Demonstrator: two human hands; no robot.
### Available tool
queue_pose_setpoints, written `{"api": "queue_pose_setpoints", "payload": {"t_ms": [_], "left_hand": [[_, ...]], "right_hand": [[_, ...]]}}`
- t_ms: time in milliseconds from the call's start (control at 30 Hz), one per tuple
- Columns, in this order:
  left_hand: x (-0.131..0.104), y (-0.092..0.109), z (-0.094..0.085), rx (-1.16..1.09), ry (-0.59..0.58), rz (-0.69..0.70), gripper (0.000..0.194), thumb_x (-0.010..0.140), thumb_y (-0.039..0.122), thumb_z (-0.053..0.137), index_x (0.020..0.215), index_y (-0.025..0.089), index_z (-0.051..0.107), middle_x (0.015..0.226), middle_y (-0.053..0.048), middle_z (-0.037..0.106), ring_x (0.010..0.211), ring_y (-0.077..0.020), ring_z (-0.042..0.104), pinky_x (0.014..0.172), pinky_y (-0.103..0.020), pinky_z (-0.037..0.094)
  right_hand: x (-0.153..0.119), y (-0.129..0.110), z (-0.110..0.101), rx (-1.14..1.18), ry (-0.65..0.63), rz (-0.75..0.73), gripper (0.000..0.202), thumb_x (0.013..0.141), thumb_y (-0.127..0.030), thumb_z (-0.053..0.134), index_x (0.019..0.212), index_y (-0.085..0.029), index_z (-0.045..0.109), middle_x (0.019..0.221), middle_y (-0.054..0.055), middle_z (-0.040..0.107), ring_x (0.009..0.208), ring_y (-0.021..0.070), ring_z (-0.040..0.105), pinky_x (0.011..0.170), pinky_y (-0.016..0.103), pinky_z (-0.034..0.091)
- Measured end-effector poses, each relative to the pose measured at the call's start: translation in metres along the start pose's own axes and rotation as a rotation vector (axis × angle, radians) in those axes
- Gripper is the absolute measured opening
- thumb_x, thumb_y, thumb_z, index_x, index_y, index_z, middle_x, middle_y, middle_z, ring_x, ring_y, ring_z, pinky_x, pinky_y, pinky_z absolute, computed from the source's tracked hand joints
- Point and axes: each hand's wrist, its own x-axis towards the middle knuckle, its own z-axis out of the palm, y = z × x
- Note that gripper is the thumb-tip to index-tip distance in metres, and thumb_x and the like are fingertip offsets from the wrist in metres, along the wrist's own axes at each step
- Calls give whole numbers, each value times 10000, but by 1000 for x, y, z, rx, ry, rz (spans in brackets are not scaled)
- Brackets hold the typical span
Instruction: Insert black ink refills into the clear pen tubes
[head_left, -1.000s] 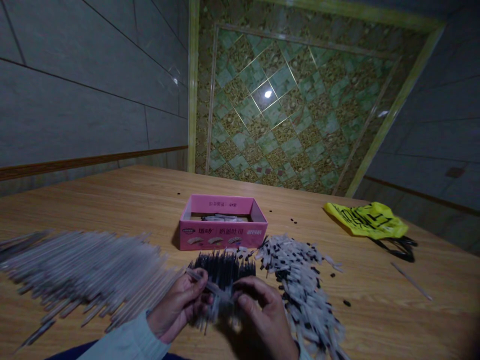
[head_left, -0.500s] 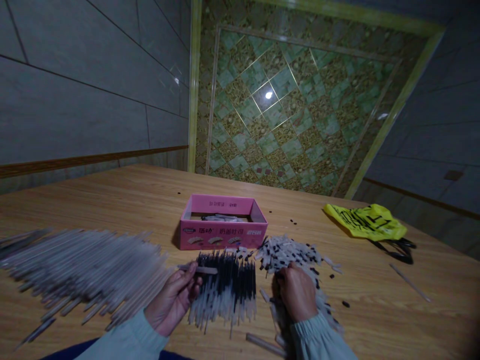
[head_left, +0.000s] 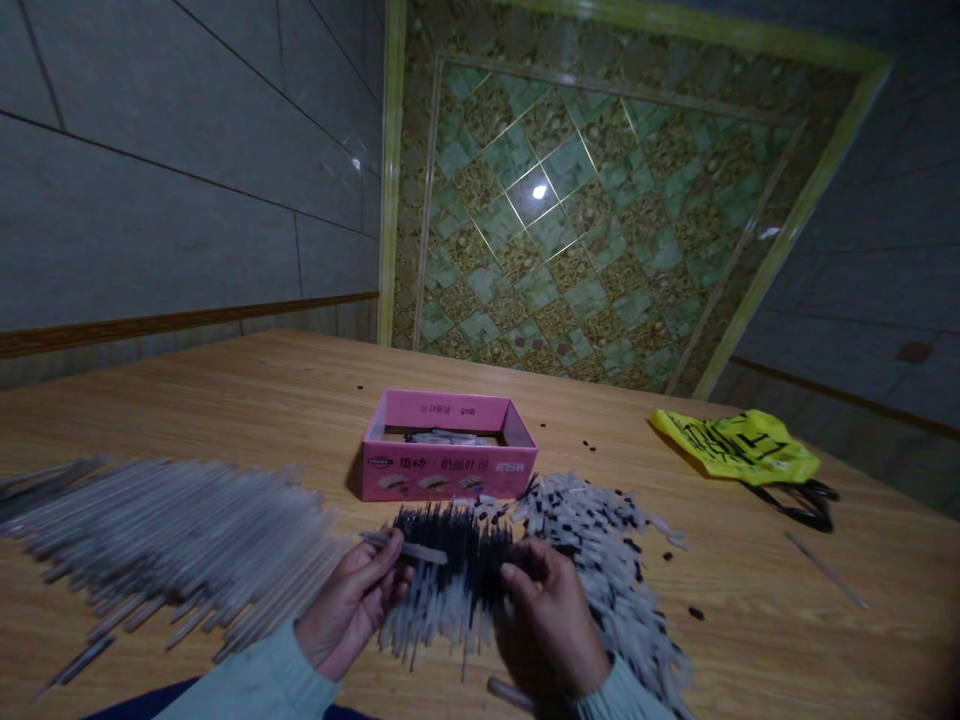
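My left hand (head_left: 358, 595) pinches a slim, translucent whitish stick (head_left: 426, 553) between thumb and fingers, pointing right over the middle pile. Below it lies that pile of thin sticks (head_left: 435, 590), black at their far ends and whitish at their near ends. My right hand (head_left: 556, 612) is at the pile's right edge with thumb and fingers drawn together; what they hold, if anything, is hidden. Just right of this hand spreads a heap of small whitish and black pieces (head_left: 626, 590). Long translucent sticks (head_left: 180, 540) lie in a wide pile to my left.
Behind the piles stands an open pink box (head_left: 450, 472) with whitish sticks inside. A yellow bag (head_left: 739, 447) with black handles lies on the wooden table (head_left: 247, 400) at the right, near a loose stick (head_left: 825, 570). Tiled walls rise around the table.
My right hand has moved left from the heap of small pieces to the right edge of the black-ended sticks. The stick in my left hand has shifted slightly right and tilted downward.
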Motion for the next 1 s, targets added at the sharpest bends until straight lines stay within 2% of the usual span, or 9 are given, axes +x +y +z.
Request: {"api": "queue_pose_setpoints", "payload": {"t_ms": [100, 233, 400, 533, 700, 867, 1000], "left_hand": [[2, -5, -4, 49, -63, 17, 243, 673, 110, 739, 808, 140, 538, 584, 19, 622, 467, -81, 608, 447, -156, 522], [3, -8, -5, 90, -92, 43, 329, 641, 208, 777, 837, 166, 516, 594, 29, 624, 485, -88, 609, 460, -166, 512], [-1, -7, -1, 156, -102, 50, 329, 633, 260, 780, 797, 172, 509, 602, 19, 632, 481, -93, 606, 447, -171, 491], [-3, -8, 1, 184, -67, 54, 347, 625, 278, 784, 809, 172, 510, 612, 23, 626, 486, -97, 611, 447, -176, 490], [0, -10, -3, 193, -81, 74, 341, 645, 279, 771, 830, 172, 505, 623, 23, 623, 498, -94, 609, 455, -174, 485], [0, -9, -2, 191, -69, 71, 342, 622, 269, 787, 805, 163, 519, 612, 18, 627, 500, -95, 605, 465, -182, 490], [-1, -10, -2, 195, -73, 73, 354, 614, 285, 791, 804, 168, 515, 608, 15, 638, 502, -98, 608, 470, -183, 494]], "right_hand": [[-10, -10, 23, 478, -64, 61, 197, 674, -290, 711, 775, -149, 617, 652, 12, 605, 619, 158, 555, 578, 251, 418], [-19, -12, 39, 700, -108, 74, 275, 625, -292, 782, 830, -157, 657, 690, 10, 621, 624, 133, 547, 586, 237, 412], [-22, -6, 42, 740, -84, 92, 293, 600, -291, 804, 828, -162, 672, 675, 15, 624, 615, 143, 559, 570, 247, 437], [-23, -8, 42, 706, -21, 87, 321, 639, -357, 771, 881, -159, 702, 768, 67, 666, 676, 179, 594, 588, 275, 477], [-23, -16, 42, 817, 18, 177, 297, 646, -373, 768, 828, -145, 709, 721, 71, 680, 636, 173, 605, 611, 292, 487], [-21, -15, 36, 597, 39, 69, 224, 643, -325, 770, 773, -150, 720, 745, 65, 678, 713, 189, 607, 658, 285, 476], [-23, -8, 39, 652, 15, 107, 256, 654, -330, 766, 817, -147, 692, 705, 49, 666, 644, 168, 596, 601, 272, 475]]}}
